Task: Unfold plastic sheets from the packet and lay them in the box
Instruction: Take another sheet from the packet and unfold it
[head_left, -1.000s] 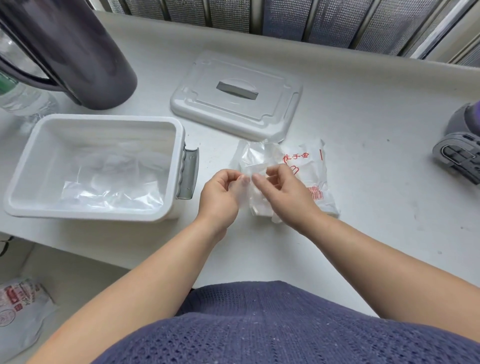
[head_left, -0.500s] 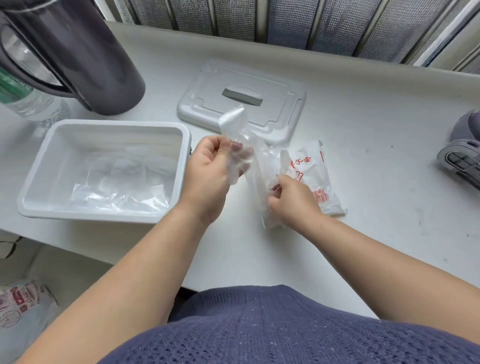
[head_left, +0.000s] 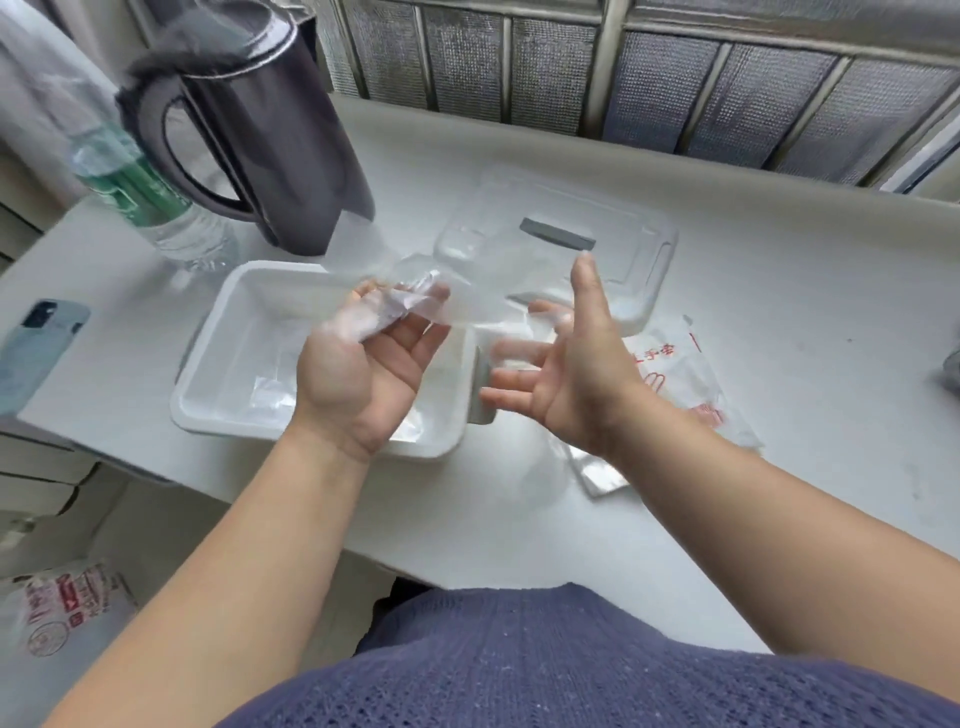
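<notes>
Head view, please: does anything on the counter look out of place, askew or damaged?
Nothing looks damaged or spilled. The lid lies off the box, behind it, and the packet lies slanted on the counter; both fit the task under way.

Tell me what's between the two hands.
A clear plastic sheet stretches from the left hand to the right hand, above the right end of the white box; the head view shows it.

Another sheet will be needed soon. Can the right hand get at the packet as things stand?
Probably yes: the packet lies uncovered on the table beside the right hand, nothing between them. Its spread fingers touch the clear sheet the left hand grips, so it would leave that first.
</notes>
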